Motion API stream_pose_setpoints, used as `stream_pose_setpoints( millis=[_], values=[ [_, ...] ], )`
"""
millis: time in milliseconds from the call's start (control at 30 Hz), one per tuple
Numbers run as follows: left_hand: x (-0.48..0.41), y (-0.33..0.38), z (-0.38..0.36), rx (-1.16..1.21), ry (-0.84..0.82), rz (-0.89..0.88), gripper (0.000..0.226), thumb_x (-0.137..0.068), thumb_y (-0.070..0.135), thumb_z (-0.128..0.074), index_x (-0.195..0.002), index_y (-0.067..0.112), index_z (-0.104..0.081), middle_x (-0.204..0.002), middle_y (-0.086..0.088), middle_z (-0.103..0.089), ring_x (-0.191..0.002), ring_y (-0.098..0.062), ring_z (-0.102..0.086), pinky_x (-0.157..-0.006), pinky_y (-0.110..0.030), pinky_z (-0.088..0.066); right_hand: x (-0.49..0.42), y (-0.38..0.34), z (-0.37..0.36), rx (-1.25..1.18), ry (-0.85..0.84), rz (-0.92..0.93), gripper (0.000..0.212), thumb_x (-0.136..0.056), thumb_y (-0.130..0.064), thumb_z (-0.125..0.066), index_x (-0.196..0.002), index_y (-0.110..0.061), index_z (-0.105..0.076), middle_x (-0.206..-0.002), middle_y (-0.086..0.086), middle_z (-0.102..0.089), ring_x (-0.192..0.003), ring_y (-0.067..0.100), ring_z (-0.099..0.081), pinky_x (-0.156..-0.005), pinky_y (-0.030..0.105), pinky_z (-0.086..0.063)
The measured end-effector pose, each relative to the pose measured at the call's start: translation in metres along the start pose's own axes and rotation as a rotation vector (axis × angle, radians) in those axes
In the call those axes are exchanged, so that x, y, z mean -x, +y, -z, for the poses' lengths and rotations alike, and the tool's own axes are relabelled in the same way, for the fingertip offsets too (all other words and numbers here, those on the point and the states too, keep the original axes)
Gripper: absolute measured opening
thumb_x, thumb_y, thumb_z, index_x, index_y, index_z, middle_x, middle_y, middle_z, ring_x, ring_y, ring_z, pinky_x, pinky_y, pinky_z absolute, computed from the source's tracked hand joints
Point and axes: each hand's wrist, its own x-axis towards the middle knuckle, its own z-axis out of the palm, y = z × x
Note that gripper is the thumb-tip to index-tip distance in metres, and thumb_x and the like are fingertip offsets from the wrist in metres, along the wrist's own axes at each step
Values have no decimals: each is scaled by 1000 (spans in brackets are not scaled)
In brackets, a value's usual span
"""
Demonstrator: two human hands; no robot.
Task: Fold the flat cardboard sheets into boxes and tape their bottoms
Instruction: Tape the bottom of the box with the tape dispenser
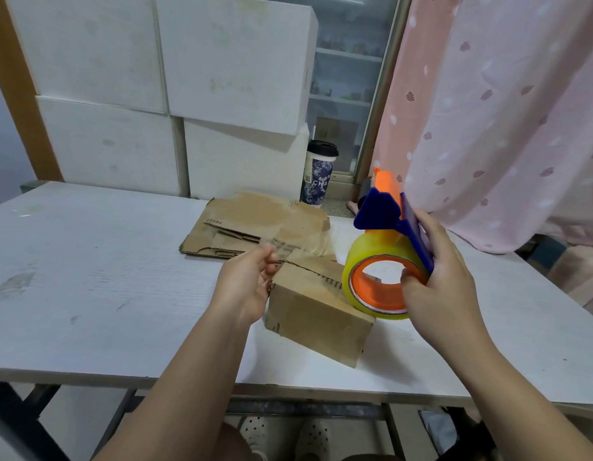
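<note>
Centre frame: my left hand (245,285) pinches the tape end (296,249), my right hand (445,274) grips the dispenser (379,261) — best kept taut and centred over the box (316,314) seam.

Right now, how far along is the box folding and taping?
Done: one box is folded, flaps closed. In hand: the left hand pinches clear tape pulled from the tape dispenser in the right hand. Left: taping its seam, then folding the flat cardboard sheets behind.

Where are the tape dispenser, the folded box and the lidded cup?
tape dispenser (366,251): head view, on the yellow roll.
folded box (318,317): head view, on its near side.
lidded cup (316,181): head view, on its patterned wall.
</note>
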Motion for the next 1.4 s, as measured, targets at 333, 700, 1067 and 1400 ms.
stream_pose_setpoints(
  millis=[333, 700, 1067, 1400],
  values=[
    [-6, -2, 7, -219, -37, -58, 13, -90, 5, -58, -80, 4, -66, -64, -1, -61, -58, -9, -50, -57, -19, -46, 14, 8, -8, -194, 112, -47, 96, -72, 17, -53, -122, -63, -36, -121, -35, -46, -113, -8, -45, -67, 7, -47],
    [-8, -4, 7, -276, -98, -47, 17, -93, 13, -57, -82, 4, -66, -60, 0, -65, -55, -11, -56, -59, -24, -46, 24, 11, -17, -324, 238, -67, 88, -76, 17, -55, -134, -47, -38, -127, -24, -48, -113, -7, -47, -66, 6, -49],
    [-10, 4, -2, -332, -102, 49, 21, -91, 10, -60, -70, 6, -62, -43, 5, -49, -33, -5, -41, -45, -20, -41, 29, 12, -20, -369, 271, -32, 89, -76, 19, -53, -128, -52, -40, -129, -21, -51, -114, -1, -51, -79, 19, -53],
    [-18, 8, -1, -375, -140, 97, 22, -86, 5, -65, -65, 4, -59, -38, 3, -44, -30, -7, -40, -39, -15, -42, 29, 5, -21, -349, 275, -20, 75, -65, -10, -51, -122, -55, -39, -128, -22, -49, -119, 6, -50, -94, 43, -52]
  ],
)
